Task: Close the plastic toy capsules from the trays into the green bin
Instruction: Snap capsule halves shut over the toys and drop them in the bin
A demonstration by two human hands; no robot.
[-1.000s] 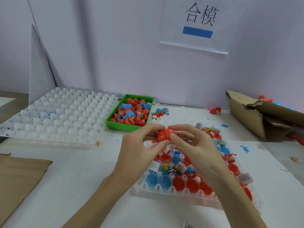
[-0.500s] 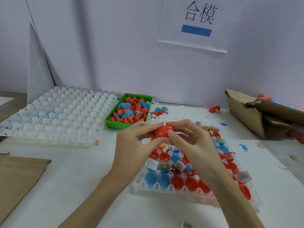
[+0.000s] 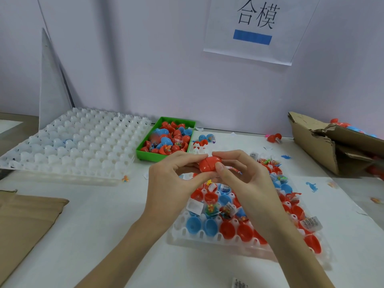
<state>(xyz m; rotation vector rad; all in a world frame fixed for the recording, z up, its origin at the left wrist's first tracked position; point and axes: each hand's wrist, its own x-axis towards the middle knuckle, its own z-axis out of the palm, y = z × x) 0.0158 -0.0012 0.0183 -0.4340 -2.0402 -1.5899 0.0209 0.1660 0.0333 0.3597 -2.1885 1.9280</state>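
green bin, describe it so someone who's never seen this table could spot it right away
Start at the big white empty tray on the table's far left, against the wall. The green bin sits just to its right, a shallow rectangular box heaped with red and blue capsules. It is the only green container here.

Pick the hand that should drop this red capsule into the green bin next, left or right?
Left, probably. Both hands pinch the closed red capsule, but the green bin lies ahead and left of it, on the left hand side. The right hand would have to cross over, and it hangs above the filled tray.
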